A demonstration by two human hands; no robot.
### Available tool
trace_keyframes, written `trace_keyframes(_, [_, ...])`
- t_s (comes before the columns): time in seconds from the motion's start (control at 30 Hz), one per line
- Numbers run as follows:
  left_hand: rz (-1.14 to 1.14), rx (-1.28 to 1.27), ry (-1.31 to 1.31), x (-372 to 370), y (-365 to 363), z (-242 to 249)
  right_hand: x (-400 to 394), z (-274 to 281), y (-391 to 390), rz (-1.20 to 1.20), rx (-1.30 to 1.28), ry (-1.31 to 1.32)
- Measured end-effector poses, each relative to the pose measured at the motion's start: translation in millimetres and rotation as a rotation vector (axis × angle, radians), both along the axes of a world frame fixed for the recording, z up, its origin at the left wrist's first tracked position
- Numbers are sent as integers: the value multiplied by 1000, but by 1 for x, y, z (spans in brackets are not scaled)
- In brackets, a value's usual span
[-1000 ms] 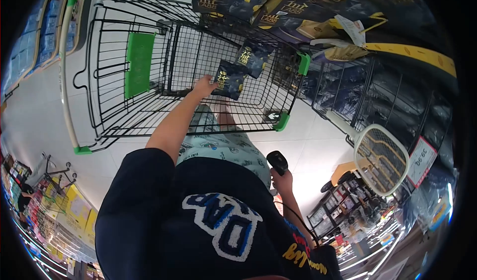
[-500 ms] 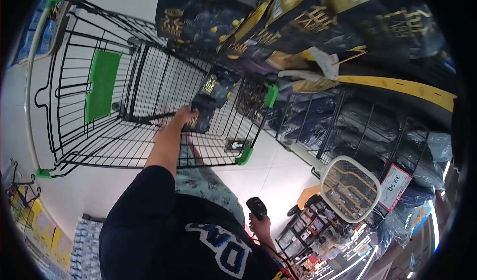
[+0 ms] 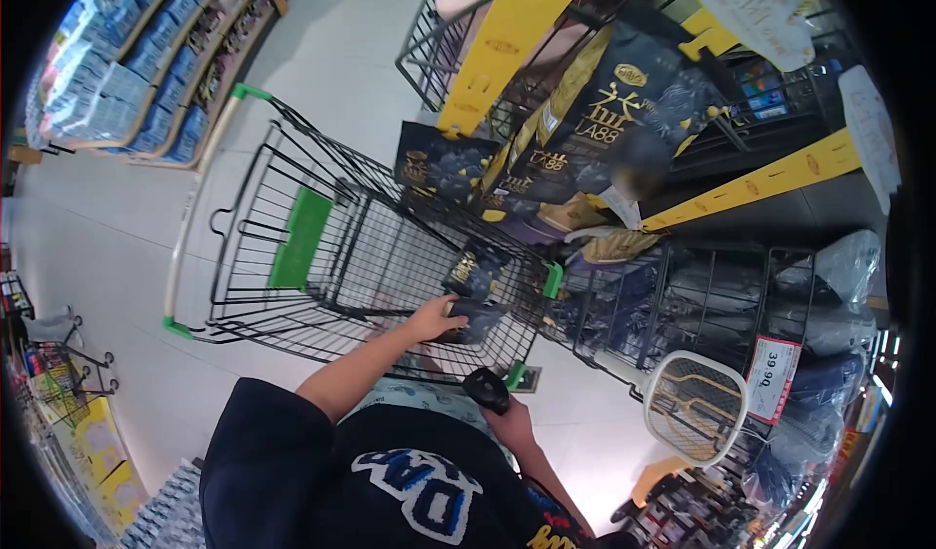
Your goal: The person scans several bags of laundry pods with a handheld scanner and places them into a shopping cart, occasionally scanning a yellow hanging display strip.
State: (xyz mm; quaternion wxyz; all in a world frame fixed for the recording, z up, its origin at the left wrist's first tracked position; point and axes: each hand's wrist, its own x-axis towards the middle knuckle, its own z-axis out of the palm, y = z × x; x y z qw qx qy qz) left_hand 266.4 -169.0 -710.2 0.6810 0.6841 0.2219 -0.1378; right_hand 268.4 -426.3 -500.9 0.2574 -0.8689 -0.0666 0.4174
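My left hand is inside the shopping cart, closed on the edge of a black bag. Just beyond it lies another black bag with gold lettering in the cart. A black handheld barcode scanner is gripped in my right hand, close to my body and just outside the cart's near side. Part of the held bag is hidden by my fingers.
Large black-and-gold bags stand on the shelf beside the cart. A wire rack with plastic-wrapped packs, a mosquito swatter and a price sign is at right. Shelves with blue packs are at upper left.
My view has shifted, so the cart appears further right and lower. My left hand stays on the bag in the cart. The scanner in my right hand now appears nearer the cart.
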Motion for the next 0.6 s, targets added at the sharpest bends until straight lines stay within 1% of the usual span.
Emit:
trace_keyframes(0.03, [70,-40,-24,0,8,21,3,-10,5,32,16,-17])
trace_keyframes(0.07, [90,-89,-7,-3,16,41,6,-14,12,14,98,-10])
trace_keyframes(0.1, [117,-135,2,-2,27,74,9,-17,19,-6,179,-3])
trace_keyframes(0.13, [141,-180,9,-2,37,102,10,-30,19,34,186,-20])
trace_keyframes(0.17, [167,-225,18,-3,44,119,12,-35,22,52,246,-60])
trace_keyframes(0.2, [208,-227,26,-8,49,113,12,-34,28,18,240,-78])
trace_keyframes(0.23, [246,-183,-39,-12,55,119,12,-31,35,-20,233,-93])
trace_keyframes(0.27, [278,-139,-107,-15,61,124,13,-24,41,-93,293,-77])
trace_keyframes(0.33, [315,-80,-204,-17,73,134,11,-40,34,-115,322,-79])
trace_keyframes(0.4, [330,9,-238,-17,87,146,10,-37,36,-148,386,-69])
trace_keyframes(0.43, [337,51,-256,-14,94,162,11,-24,39,-174,414,-64])
trace_keyframes(0.47, [314,74,-211,-12,101,180,11,-14,41,-202,440,-60])
trace_keyframes(0.5, [316,173,-220,-7,109,186,10,-8,39,-219,452,-75])
trace_keyframes(0.57, [401,203,-175,5,115,220,9,-2,38,-255,480,-107])
trace_keyframes(0.6, [371,230,-204,11,122,236,7,-1,36,-284,513,-112])
